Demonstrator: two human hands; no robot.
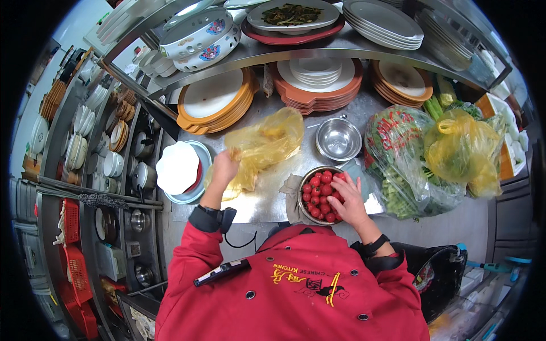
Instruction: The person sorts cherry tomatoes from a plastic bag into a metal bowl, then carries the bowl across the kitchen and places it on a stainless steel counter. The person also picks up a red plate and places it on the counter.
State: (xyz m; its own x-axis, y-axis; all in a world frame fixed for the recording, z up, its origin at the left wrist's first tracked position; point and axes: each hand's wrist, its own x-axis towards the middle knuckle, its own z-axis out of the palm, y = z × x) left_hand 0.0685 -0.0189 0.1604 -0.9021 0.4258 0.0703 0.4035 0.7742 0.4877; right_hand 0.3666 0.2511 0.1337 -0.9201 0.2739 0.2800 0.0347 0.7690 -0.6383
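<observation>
My left hand (225,167) grips the gathered end of a yellow plastic bag (264,136), which lies crumpled on the steel counter (260,209). Cherry tomatoes (320,194) fill a round metal bowl (303,209) near the counter's front edge. Over the bowl's right side, my right hand (347,198) rests with spread fingers on or just above the tomatoes; contact is hard to tell. A grey cloth (291,194) lies against the bowl's left side. Behind the tomatoes stands a smaller stainless steel bowl (338,140).
Bagged green vegetables (405,170) and a knotted yellow bag (463,140) crowd the right. White dishes (178,167) sit in a pale blue basin (204,155) at left. Stacked orange-rimmed plates (215,100) line the back under a steel shelf (298,54). A black bin (443,273) stands at lower right.
</observation>
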